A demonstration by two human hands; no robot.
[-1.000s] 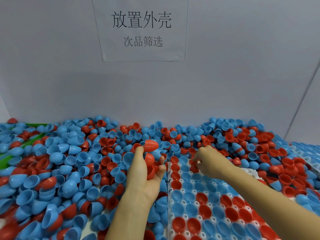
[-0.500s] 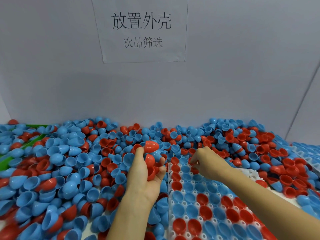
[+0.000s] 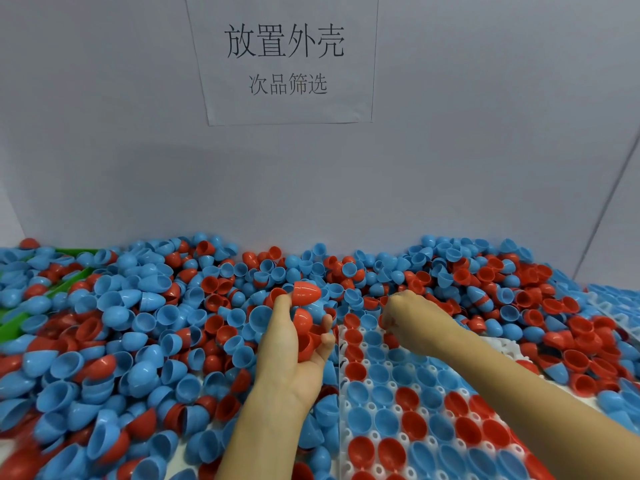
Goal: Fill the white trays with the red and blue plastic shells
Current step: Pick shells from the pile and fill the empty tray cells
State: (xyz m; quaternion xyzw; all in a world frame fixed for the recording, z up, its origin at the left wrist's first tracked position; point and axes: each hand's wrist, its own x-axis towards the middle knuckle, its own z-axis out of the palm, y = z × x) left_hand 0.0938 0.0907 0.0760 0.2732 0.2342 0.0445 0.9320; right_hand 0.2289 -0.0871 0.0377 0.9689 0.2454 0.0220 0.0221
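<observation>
Beneath a wall sign (image 3: 284, 60) reading "放置外壳 次品筛选", your left hand (image 3: 294, 344) cups several red shells (image 3: 306, 292); your right hand (image 3: 412, 317), fingers curled, pinches a shell over the near white tray (image 3: 401, 438)

Left hand (image 3: 294, 344) raised palm-up, fingers curled, cupping a handful, forearm coming up from bottom centre. Right hand (image 3: 410, 318) reaches forward, knuckles up, fingers curled down in a pinch; forearm runs diagonally from the lower right.

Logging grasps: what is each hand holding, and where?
Left hand cups several red shells in palm and fingers. Right hand is curled over the white tray; contents hidden.
</observation>
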